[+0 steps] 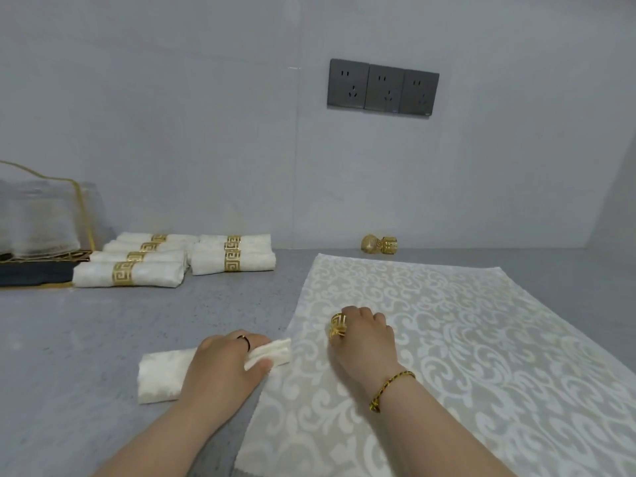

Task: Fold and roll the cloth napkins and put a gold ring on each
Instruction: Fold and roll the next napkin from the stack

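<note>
A rolled cream napkin lies on the grey counter at the lower left, and my left hand grips its right half. My right hand rests on a flat patterned cream napkin and holds a gold ring in its fingers, just right of the roll's end. Several finished rolls with gold rings lie in two groups at the back left. Two spare gold rings sit by the wall.
A gold-wire rack with clear glasses stands at the far left over a dark mat. Grey wall sockets are mounted above the counter. The grey counter runs along the wall.
</note>
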The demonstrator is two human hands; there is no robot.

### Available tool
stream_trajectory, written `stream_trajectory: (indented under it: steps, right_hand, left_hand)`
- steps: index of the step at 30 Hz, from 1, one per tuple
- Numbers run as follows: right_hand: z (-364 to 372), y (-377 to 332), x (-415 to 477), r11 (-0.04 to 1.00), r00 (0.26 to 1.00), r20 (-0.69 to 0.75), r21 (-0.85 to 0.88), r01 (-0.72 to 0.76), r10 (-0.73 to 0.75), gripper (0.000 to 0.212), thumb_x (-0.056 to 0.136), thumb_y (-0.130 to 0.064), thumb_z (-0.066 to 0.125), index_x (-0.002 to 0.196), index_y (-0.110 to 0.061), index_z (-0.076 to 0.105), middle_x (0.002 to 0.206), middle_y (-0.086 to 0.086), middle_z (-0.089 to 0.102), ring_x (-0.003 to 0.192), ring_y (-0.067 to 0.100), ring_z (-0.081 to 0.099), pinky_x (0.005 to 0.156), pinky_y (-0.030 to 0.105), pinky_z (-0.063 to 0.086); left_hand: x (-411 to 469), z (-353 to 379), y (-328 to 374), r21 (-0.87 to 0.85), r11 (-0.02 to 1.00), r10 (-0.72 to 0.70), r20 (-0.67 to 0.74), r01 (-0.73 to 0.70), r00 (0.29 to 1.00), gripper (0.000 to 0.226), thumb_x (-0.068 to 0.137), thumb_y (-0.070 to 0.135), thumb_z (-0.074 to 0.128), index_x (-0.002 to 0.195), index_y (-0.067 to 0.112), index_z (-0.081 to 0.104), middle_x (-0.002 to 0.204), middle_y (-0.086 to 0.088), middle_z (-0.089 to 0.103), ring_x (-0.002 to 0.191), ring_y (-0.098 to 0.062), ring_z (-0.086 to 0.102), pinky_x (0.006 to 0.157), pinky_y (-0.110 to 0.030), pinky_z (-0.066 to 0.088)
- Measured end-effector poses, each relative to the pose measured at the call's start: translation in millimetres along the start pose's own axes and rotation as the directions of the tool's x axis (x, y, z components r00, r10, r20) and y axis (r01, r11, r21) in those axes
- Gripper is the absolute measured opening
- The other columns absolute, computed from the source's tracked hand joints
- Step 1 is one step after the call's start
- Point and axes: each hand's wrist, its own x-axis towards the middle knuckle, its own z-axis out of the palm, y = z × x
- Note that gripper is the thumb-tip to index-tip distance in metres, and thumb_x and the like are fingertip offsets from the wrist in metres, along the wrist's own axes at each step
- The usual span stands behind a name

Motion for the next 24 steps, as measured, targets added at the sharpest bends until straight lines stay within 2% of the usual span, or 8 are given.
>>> stream_trajectory:
  steps: [2,4,6,8,11,14,18,24]
  right_hand:
    - [2,3,3,0.996,1.000,-0.020,0.086,-0.007,0.009,0.040,0.092,-0.024,0.044,0.130,-0.016,0.038,0.131,0.003,0.043,0.121,0.024,0.035,0.095,0.028,0.030]
    - [3,7,7,0.971,0.999,0.001,0.237,-0.040,0.040,0.042,0.089,-0.022,0.051,0.128,-0.016,0.040,0.127,0.003,0.045,0.118,0.022,0.038,0.089,0.024,0.032]
    - [3,8,10,0.907,0.998,-0.001,0.416,-0.060,0.066,0.046,0.085,-0.019,0.057,0.128,-0.015,0.041,0.126,0.003,0.047,0.113,0.020,0.045,0.082,0.020,0.034]
    - [-1,3,8,0.747,0.994,0.058,0.656,-0.108,0.093,0.052,0.080,-0.014,0.065,0.127,-0.013,0.042,0.117,0.001,0.051,0.097,0.017,0.052,0.072,0.019,0.040]
    - [-3,-11,-5,0.320,0.968,0.249,0.920,-0.226,-0.030,0.047,0.075,-0.006,0.071,0.118,-0.006,0.051,0.099,0.000,0.059,0.079,0.012,0.059,0.066,0.016,0.050]
    - [2,-23,-14,0.062,0.917,0.334,0.942,-0.329,-0.218,0.022,0.081,0.002,0.060,0.102,-0.006,0.060,0.091,0.004,0.069,0.077,0.010,0.066,0.070,0.019,0.055]
    - [-5,-27,-17,-0.129,0.878,0.319,0.914,-0.384,-0.356,0.026,0.071,-0.004,0.058,0.096,-0.006,0.064,0.089,0.006,0.072,0.080,0.012,0.069,0.072,0.019,0.056]
    - [-5,-29,-22,-0.166,0.910,0.215,0.943,-0.287,-0.355,0.035,0.063,-0.005,0.061,0.099,-0.005,0.062,0.085,0.005,0.072,0.075,0.011,0.069,0.067,0.019,0.056]
  left_hand:
    - [2,1,-2,-0.066,0.997,-0.031,-0.001,0.031,1.000,0.042,0.079,0.050,0.041,0.111,0.033,0.062,0.112,0.011,0.063,0.103,-0.013,0.055,0.073,-0.016,0.029]
    - [3,-3,-3,-0.156,0.985,-0.068,0.016,0.070,0.998,0.012,0.087,0.038,0.055,0.096,0.042,0.060,0.107,0.011,0.063,0.099,-0.010,0.055,0.068,-0.013,0.032]
    - [6,-6,-3,-0.240,0.969,-0.067,-0.022,0.060,0.998,0.026,0.085,0.028,0.061,0.076,0.049,0.049,0.095,0.014,0.062,0.094,-0.010,0.056,0.067,-0.004,0.034]
    - [5,-14,2,-0.359,0.929,-0.126,-0.065,0.094,0.990,0.035,0.083,0.020,0.064,0.070,0.048,0.047,0.085,0.022,0.058,0.086,-0.007,0.055,0.068,0.001,0.034]
    - [1,-22,13,-0.541,0.829,-0.232,-0.105,0.140,0.967,0.033,0.078,0.013,0.068,0.071,0.042,0.054,0.080,0.021,0.058,0.074,0.004,0.055,0.064,0.004,0.035]
    - [0,-26,18,-0.671,0.721,-0.318,-0.098,0.173,0.943,0.027,0.074,0.009,0.072,0.072,0.033,0.060,0.067,0.012,0.064,0.066,0.018,0.054,0.057,0.002,0.038]
    - [-1,-31,23,-0.743,0.646,-0.329,-0.062,0.177,0.942,0.025,0.070,0.003,0.074,0.071,0.024,0.060,0.065,0.010,0.062,0.060,0.017,0.054,0.054,0.001,0.039]
    - [-2,-32,20,-0.823,0.537,-0.335,-0.007,0.185,0.942,0.023,0.067,-0.001,0.075,0.068,0.019,0.064,0.057,0.021,0.065,0.053,0.009,0.057,0.050,-0.003,0.042]
